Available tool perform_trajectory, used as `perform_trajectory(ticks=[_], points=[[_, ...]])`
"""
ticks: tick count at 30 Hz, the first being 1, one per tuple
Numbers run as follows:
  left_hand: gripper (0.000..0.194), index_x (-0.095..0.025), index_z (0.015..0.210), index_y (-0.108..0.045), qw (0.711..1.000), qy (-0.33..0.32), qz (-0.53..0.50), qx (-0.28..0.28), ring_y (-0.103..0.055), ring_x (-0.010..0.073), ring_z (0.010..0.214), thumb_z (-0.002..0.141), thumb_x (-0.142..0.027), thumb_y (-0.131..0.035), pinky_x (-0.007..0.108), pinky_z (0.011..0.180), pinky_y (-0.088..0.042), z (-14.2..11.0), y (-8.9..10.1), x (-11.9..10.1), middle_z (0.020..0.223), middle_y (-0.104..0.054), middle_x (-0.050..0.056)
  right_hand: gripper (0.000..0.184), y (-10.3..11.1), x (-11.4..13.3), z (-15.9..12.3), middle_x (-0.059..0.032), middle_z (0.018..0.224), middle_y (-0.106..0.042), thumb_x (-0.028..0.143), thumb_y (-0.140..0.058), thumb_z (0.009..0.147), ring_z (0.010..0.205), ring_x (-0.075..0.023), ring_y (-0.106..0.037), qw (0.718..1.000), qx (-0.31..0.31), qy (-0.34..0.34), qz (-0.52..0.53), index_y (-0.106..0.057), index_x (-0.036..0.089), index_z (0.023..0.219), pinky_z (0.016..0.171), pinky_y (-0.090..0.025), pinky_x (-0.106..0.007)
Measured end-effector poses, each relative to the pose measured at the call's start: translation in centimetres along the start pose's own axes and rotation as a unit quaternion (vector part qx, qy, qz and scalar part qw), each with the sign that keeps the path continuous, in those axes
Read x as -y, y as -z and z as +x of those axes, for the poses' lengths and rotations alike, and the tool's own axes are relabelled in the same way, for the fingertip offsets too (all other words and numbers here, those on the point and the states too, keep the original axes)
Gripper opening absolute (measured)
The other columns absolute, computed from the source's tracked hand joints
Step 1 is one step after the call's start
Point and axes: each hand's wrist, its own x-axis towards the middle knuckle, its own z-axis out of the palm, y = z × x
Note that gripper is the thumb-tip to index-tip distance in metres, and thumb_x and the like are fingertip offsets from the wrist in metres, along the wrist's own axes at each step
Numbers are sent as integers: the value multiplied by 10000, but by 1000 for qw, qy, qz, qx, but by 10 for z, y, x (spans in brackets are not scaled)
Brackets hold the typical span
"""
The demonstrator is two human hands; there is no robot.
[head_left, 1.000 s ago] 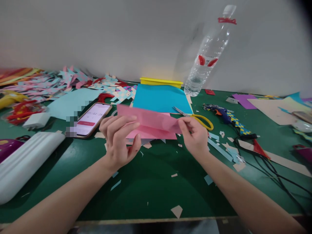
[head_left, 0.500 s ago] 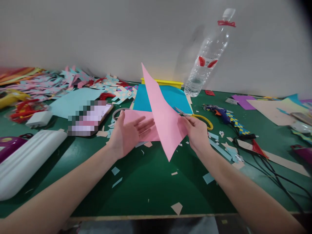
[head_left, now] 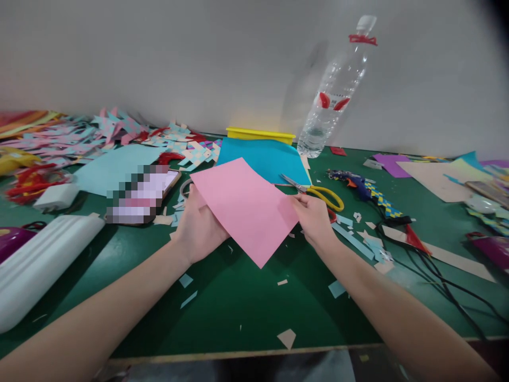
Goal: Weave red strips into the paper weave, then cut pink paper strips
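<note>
Over green tabletop [head_left: 222,318], pinching pink sheet [head_left: 246,212] by corner w/ grip of R hand [head_left: 315,216]; w/ L hand [head_left: 201,231] partly behind sheet, can't tell grip.

At the back of your worktop [head_left: 238,307], by the grey wall [head_left: 159,53], stands a clear plastic bottle [head_left: 330,101] with a red band round its neck. On your left you have a phone [head_left: 161,188], screen up and partly pixelated, a white plug adapter [head_left: 58,196] and a long white object [head_left: 51,260]. Over to your right lie a purple sheet [head_left: 392,166] and a dark blue tool [head_left: 361,191].
</note>
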Motion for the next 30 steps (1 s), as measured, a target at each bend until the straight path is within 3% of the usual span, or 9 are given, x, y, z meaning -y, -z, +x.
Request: perform_trajectory(ticks=[4,7,11,14,17,19,22,26,30], points=[[636,-275,1307,-452,999,20,6,-33,-592,315,1079,871,-695,-261,441,757,-539,1,0,6,1278,-576,97,298,1,0,0,-85,796,-714,406,-604,752,695,-219,-652,1000,-3,17,-3,-727,153,850,517,-478,-311],[393,-274,1226,-502,993,60,24,-96,-595,286,1088,873,-445,-529,404,795,-549,-1,-1,10,1267,-582,88,279,2,5,0,-88,805,-713,411,-631,748,717,-229,-660,1000,7,9,20,-722,155,812,544,-501,-324],[297,-233,1162,-523,991,50,37,-119,-599,272,1074,868,-274,-542,394,775,-561,0,-6,5,1261,-570,111,344,-2,23,-7,-129,989,-702,458,-581,806,859,-262,-676,991,58,10,120,-674,156,942,677,-565,-384],[281,-210,1135,-533,995,41,31,-90,-652,249,881,865,-287,-539,355,610,-553,4,-10,1,1095,-632,115,382,-11,39,-20,-118,1205,-628,438,-488,878,1027,-257,-637,980,123,96,122,-567,200,1166,816,-559,-412],[260,-203,1087,-551,995,57,28,-79,-640,211,724,846,-301,-561,310,505,-503,8,-10,2,934,-650,87,472,-18,45,-34,-82,1359,-517,357,-505,879,1193,-259,-535,964,169,203,12,-426,250,1332,951,-491,-444],[245,-204,1061,-565,994,67,15,-79,-636,210,741,840,-311,-567,312,538,-512,8,-8,5,929,-654,82,546,-20,43,-40,-64,1455,-404,273,-480,879,1329,-246,-384,937,173,293,-82,-337,247,1406,1075,-368,-456],[296,-201,1071,-586,993,94,-2,-77,-640,242,880,862,-404,-531,345,676,-539,8,-4,7,1016,-663,106,613,-20,34,-41,-36,1513,-303,150,-393,854,1410,-197,-215,860,227,414,-195,-265,225,1449,1150,-232,-446],[574,-181,1122,-589,994,102,-24,-24,-598,299,1060,850,-644,-387,397,814,-528,10,-1,2,1130,-647,139,620,-18,25,-37,-63,1478,-370,108,-377,808,1411,-175,-207,773,297,492,-267,-326,166,1424,1151,-229,-448],[577,-199,1171,-568,997,72,28,-27,-599,298,1073,842,-646,-410,401,835,-527,12,3,4,1173,-634,133,592,-15,25,-35,-65,1420,-457,95,-396,785,1379,-161,-294,748,324,515,-266,-410,175,1372,1151,-232,-431]])
